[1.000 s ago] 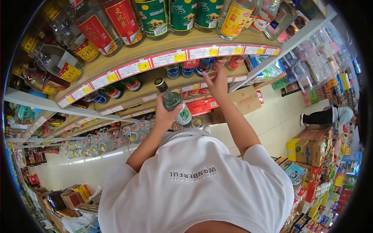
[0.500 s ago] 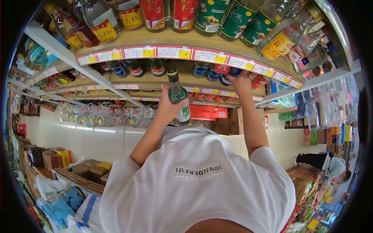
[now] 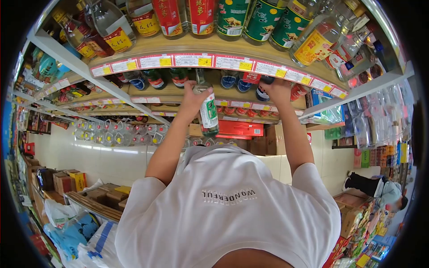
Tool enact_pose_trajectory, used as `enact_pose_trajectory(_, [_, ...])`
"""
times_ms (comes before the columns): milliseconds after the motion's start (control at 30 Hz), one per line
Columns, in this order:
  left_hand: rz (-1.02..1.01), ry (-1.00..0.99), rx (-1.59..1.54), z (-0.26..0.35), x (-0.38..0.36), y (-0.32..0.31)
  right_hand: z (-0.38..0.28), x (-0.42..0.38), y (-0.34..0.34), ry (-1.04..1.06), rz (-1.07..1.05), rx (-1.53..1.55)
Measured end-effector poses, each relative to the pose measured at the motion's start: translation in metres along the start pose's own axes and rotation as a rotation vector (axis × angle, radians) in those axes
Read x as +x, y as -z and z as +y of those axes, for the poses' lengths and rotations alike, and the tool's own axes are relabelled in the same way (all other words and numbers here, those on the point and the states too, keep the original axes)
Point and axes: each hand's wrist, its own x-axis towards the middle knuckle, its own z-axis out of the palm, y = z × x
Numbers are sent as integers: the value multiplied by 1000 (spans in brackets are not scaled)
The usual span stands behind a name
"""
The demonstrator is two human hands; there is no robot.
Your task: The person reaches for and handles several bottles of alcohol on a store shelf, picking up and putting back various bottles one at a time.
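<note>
My left hand (image 3: 195,99) is wrapped around the upper part of a glass bottle (image 3: 209,115) with a green and white label. The bottle is tilted, its neck reaching toward the gap under the top shelf and its base hanging in front of the lower shelves. On the second shelf, my right hand (image 3: 278,90) is closed around a dark bottle (image 3: 262,93) with a blue label. The shelf edge partly hides that bottle's top. Bottles with blue labels (image 3: 243,84) stand to the left of my right hand.
Liquor bottles (image 3: 233,20) line the top shelf, above a strip of price tags (image 3: 194,60). A red box (image 3: 237,129) and cardboard cartons (image 3: 276,140) sit low down. Large clear jugs (image 3: 120,131) stand at left. Another person (image 3: 380,186) is at far right.
My left hand has turned the bottle so its label faces up and its neck goes toward the shelf gap. My right hand stays at the blue-labelled bottle, now showing more of it.
</note>
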Motion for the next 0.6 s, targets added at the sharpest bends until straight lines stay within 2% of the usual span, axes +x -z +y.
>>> enact_pose_trajectory(33, [5, -5, -1, 4, 5, -1, 4, 4, 1, 62, 9, -38])
enact_pose_trajectory(233, [4, -270, -208, 13, 42, -4, 1, 7, 23, -243, -201, 152])
enact_pose_trajectory(333, [-37, -181, -214, 10, 62, 2, -6, 2, 45, -417, -344, 235])
enact_pose_trajectory(400, [-35, -206, -253, 13, 70, -4, -12, 0, 59, -569, -475, 307])
enact_pose_trajectory(500, [-70, -250, -241, 3, 91, 3, -21, -12, 77, -562, -413, 318])
enact_pose_trajectory(600, [7, -326, -228, -4, 101, -2, -27, -30, 88, -594, -399, 353])
